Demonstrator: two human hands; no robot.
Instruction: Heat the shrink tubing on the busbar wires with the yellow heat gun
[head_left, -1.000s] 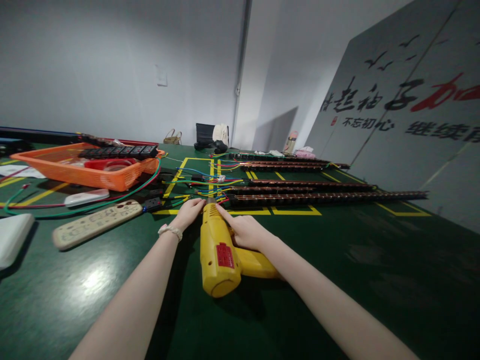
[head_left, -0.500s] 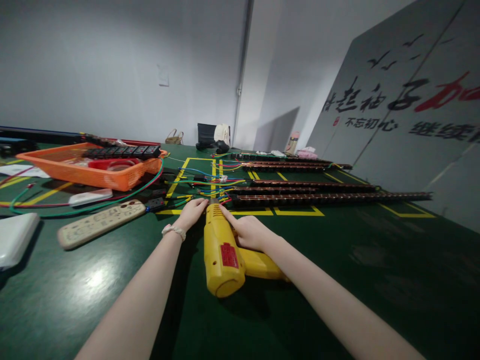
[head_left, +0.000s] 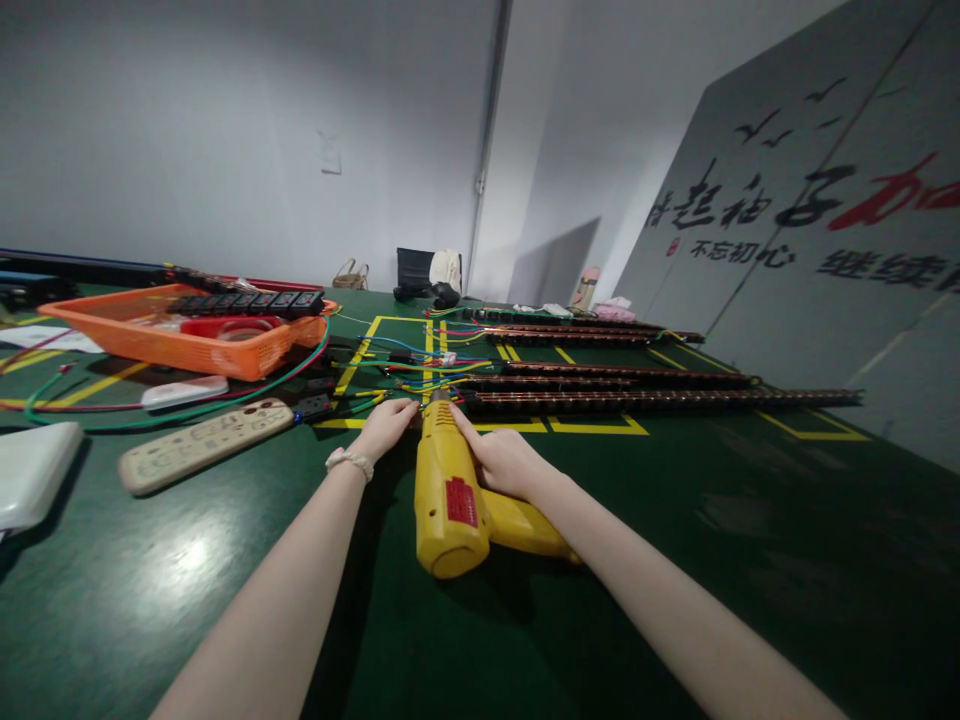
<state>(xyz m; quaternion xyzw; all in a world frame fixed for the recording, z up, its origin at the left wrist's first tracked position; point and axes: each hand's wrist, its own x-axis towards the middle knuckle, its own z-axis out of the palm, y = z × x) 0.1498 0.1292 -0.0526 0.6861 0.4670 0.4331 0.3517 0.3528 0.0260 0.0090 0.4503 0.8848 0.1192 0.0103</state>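
Note:
A yellow heat gun [head_left: 448, 490] lies on its side in the middle, its nozzle pointing away from me. My right hand [head_left: 504, 460] is wrapped around it where handle and body meet, index finger stretched along the body. Left of the nozzle, my left hand [head_left: 388, 426] has its fingers pressed together near the coloured wires [head_left: 450, 380]. What sits between those fingertips is too small to make out. The wires run to long dark rails [head_left: 645, 400] with copper-coloured strips, lying to the right beyond my hands.
On the left are an orange basket [head_left: 255, 355] holding a black strip of sockets, a beige power strip [head_left: 206, 445], a green cable [head_left: 150, 424] and a white box [head_left: 37, 475]. Yellow tape [head_left: 600, 427] marks the green table [head_left: 637, 600]. A wall stands behind.
The heat gun has shifted slightly right, and its rear end sits a little higher in view. My left hand stays nearly in place beside the wires.

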